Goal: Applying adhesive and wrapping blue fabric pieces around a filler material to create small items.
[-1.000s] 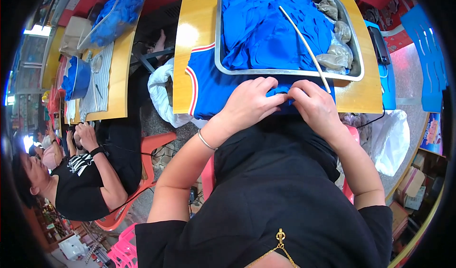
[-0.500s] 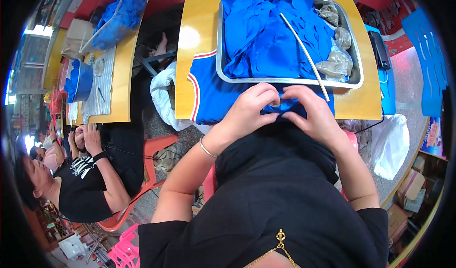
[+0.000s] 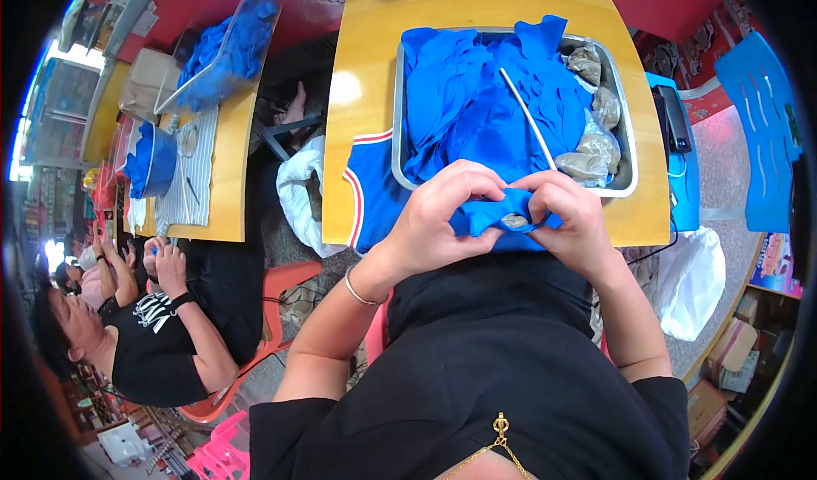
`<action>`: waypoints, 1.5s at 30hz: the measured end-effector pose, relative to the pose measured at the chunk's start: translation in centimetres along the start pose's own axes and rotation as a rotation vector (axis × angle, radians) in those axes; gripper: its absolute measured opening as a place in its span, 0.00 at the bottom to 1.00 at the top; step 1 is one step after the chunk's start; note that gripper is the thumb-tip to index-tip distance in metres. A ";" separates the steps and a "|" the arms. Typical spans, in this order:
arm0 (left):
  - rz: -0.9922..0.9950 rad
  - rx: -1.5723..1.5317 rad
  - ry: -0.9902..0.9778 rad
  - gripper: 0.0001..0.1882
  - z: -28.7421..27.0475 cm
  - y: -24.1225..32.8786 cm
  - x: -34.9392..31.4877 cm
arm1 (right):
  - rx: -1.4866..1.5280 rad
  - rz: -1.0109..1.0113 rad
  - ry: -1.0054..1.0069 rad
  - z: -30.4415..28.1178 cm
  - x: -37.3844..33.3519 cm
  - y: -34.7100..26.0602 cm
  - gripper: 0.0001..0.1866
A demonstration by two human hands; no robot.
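Between both hands, in front of the tray, I pinch a small piece of blue cloth (image 3: 483,215). My left hand (image 3: 438,225) grips its left end, thumb and fingers closed. My right hand (image 3: 574,216) pinches the right end. A small beige-grey lump (image 3: 515,220) shows in a gap of the cloth; its kind is not clear. Just beyond my hands, a metal tray (image 3: 631,140) holds a heap of blue cloth pieces (image 3: 459,97), several clear bags of brownish stuff (image 3: 591,161) and a thin pale stick (image 3: 529,118) lying across the heap.
Beneath the tray lies a blue sports jersey (image 3: 374,195) with red-and-white trim. To the left, a co-worker (image 3: 162,335) sits at another table with a blue tub (image 3: 157,161) and a clear bin of blue cloth (image 3: 217,63). A blue plastic chair (image 3: 757,131) stands at right.
The view has shifted, so the table sits lower in it. My fingers have turned the blue cloth so that more of it and the beige-grey lump show.
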State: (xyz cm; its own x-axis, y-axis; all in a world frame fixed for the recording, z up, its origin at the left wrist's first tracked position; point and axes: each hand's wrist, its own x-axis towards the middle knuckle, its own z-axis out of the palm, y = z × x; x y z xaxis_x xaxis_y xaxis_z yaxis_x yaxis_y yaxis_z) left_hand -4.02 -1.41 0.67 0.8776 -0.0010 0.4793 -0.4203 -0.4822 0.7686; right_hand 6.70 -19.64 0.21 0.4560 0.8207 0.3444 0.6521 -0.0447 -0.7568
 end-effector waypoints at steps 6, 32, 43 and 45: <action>-0.067 -0.083 0.091 0.17 0.8 -1.2 1.0 | 0.158 0.061 0.020 -1.1 1.4 -0.5 0.14; -0.655 -1.216 0.424 0.14 5.0 -3.8 0.0 | -0.085 0.028 -0.031 -1.5 3.1 0.3 0.14; -0.577 -1.161 0.437 0.20 4.9 -4.4 -0.7 | 0.016 0.098 0.014 -0.4 3.3 0.6 0.16; -0.562 -1.175 0.457 0.19 4.9 -4.2 -0.4 | 0.037 0.065 0.095 -0.1 3.3 0.5 0.16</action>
State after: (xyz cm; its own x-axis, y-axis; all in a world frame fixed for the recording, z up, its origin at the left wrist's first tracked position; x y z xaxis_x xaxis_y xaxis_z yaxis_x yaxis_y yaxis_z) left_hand -1.50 -3.63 -4.88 0.9357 0.3406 -0.0923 -0.1839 0.6938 0.6963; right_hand 8.60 -17.00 1.02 0.5529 0.7589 0.3442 0.5974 -0.0730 -0.7986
